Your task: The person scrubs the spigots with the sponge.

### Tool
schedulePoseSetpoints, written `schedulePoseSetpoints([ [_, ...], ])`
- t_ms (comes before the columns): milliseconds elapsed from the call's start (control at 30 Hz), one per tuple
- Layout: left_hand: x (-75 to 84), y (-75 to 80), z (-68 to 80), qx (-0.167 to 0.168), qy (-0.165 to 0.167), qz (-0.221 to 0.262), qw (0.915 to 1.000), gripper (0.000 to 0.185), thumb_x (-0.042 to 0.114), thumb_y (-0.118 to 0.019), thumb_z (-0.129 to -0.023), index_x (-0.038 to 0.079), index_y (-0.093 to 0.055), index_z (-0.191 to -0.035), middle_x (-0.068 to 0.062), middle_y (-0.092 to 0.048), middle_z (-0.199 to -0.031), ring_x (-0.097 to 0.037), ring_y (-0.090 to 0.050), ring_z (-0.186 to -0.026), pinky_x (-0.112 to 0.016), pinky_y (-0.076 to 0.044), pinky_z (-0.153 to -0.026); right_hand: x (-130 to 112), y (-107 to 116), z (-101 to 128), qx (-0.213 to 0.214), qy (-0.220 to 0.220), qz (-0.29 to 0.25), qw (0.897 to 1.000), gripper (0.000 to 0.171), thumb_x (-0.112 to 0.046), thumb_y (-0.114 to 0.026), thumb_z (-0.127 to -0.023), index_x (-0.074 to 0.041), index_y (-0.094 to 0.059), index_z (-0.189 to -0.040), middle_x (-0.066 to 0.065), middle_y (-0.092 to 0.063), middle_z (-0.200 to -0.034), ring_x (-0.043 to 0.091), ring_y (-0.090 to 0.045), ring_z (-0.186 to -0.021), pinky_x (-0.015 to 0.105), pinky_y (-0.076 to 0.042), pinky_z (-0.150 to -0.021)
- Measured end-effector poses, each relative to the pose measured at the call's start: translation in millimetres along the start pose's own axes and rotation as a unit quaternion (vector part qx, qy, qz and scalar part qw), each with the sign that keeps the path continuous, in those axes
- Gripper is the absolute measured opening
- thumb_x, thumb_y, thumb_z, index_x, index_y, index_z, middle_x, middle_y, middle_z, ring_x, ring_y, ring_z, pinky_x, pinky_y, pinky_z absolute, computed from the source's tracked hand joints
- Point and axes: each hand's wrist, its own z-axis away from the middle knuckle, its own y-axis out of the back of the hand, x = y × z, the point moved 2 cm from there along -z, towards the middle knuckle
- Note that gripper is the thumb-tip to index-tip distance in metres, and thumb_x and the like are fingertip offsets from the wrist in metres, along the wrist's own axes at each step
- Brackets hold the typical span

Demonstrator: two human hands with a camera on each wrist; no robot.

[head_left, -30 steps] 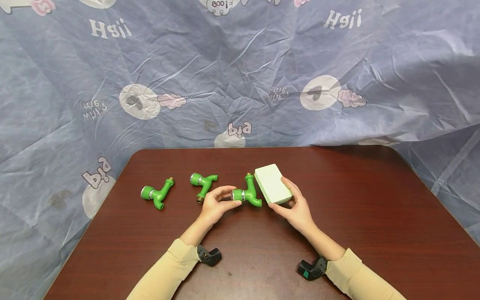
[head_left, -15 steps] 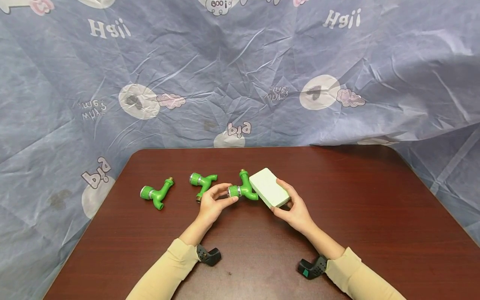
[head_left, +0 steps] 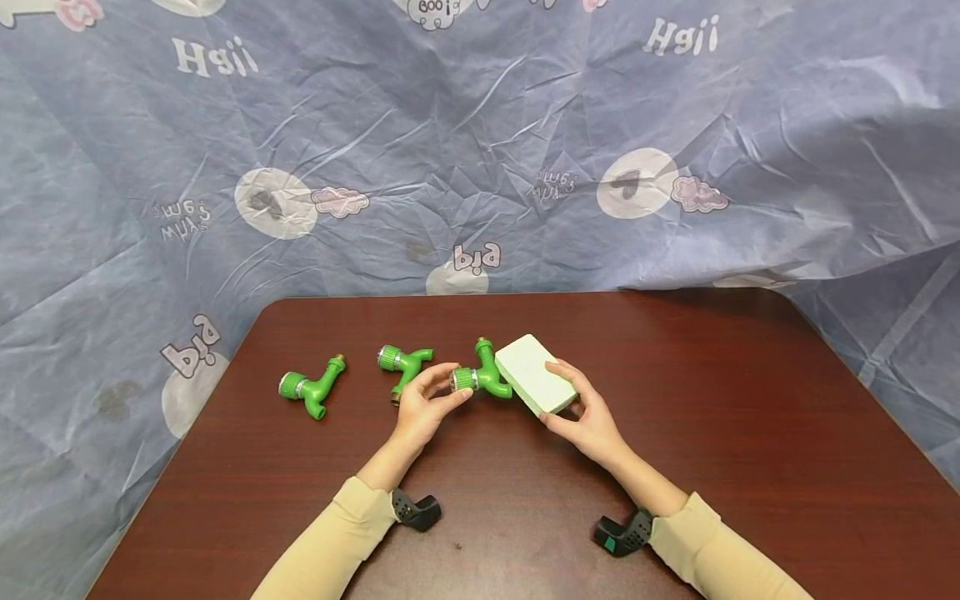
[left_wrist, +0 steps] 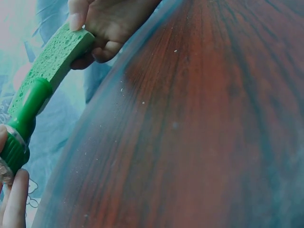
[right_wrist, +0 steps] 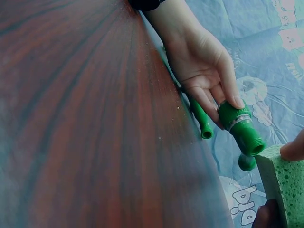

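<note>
My left hand (head_left: 422, 410) pinches a green plastic tap (head_left: 487, 375) by its ribbed knob, thumb on the near side. The tap's threaded end points away and its spout lies toward the right. In my right hand (head_left: 592, 421) is a pale green sponge (head_left: 534, 375), gripped at its right edge between thumb and fingers. The sponge's left side is right at the tap's body. Its porous face (left_wrist: 54, 59) shows behind the tap in the left wrist view. The right wrist view has the tap's spout opening (right_wrist: 257, 146) close to the sponge's corner (right_wrist: 287, 185).
Two more green taps lie on the brown wooden table (head_left: 675, 400): one tap (head_left: 313, 388) at the left, another tap (head_left: 407, 367) just behind my left hand and partly covered by it. A printed grey-blue cloth (head_left: 480, 150) hangs behind the table's far edge.
The held tap has moved a little left and away from me. The sponge has shifted left along with it, now closer against the tap. Both hands keep their hold.
</note>
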Motion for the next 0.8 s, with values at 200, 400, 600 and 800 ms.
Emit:
schedulePoseSetpoints([
  [200, 1.1, -1.8, 0.2, -0.009, -0.015, 0.036, 0.9992, 0.05, -0.01, -0.072, -0.075, -0.012, -0.053, -0.122, -0.022, -0.057, -0.119, -0.015, -0.063, -0.093, -0.021, -0.052, -0.074, -0.2, -0.4, 0.4, -0.001, 0.006, 0.008, 1.0, 0.066, 0.017, -0.067, -0.07, 0.011, -0.042, -0.131, 0.03, -0.031, -0.141, 0.031, -0.045, -0.106, 0.024, -0.047, -0.077],
  [400, 3.8, -2.3, 1.1, -0.023, -0.072, 0.004, 0.9972, 0.049, -0.01, -0.071, -0.077, -0.008, -0.055, -0.124, -0.025, -0.052, -0.126, -0.015, -0.057, -0.099, -0.024, -0.047, -0.083, -0.5, -0.6, 0.3, -0.006, 0.0, 0.007, 1.0, 0.066, 0.016, -0.067, -0.071, 0.01, -0.042, -0.132, 0.029, -0.031, -0.142, 0.035, -0.044, -0.109, 0.025, -0.046, -0.078],
  [600, 4.4, -3.8, 2.3, -0.034, -0.05, 0.041, 0.9973, 0.05, -0.012, -0.069, -0.077, -0.007, -0.054, -0.124, -0.029, -0.049, -0.125, -0.012, -0.056, -0.096, -0.021, -0.051, -0.075, 0.2, -0.6, 0.4, -0.008, -0.001, 0.007, 1.0, 0.066, 0.016, -0.067, -0.071, 0.01, -0.042, -0.132, 0.029, -0.031, -0.142, 0.036, -0.043, -0.111, 0.025, -0.047, -0.079],
  [800, 2.8, -3.3, 2.7, -0.032, -0.041, 0.034, 0.9981, 0.052, -0.01, -0.07, -0.076, -0.012, -0.048, -0.123, -0.018, -0.058, -0.117, -0.014, -0.054, -0.098, -0.021, -0.05, -0.076, 0.2, -1.0, 0.3, -0.009, -0.002, 0.003, 1.0, 0.065, 0.016, -0.067, -0.071, 0.011, -0.042, -0.131, 0.029, -0.03, -0.142, 0.036, -0.042, -0.112, 0.024, -0.046, -0.079],
])
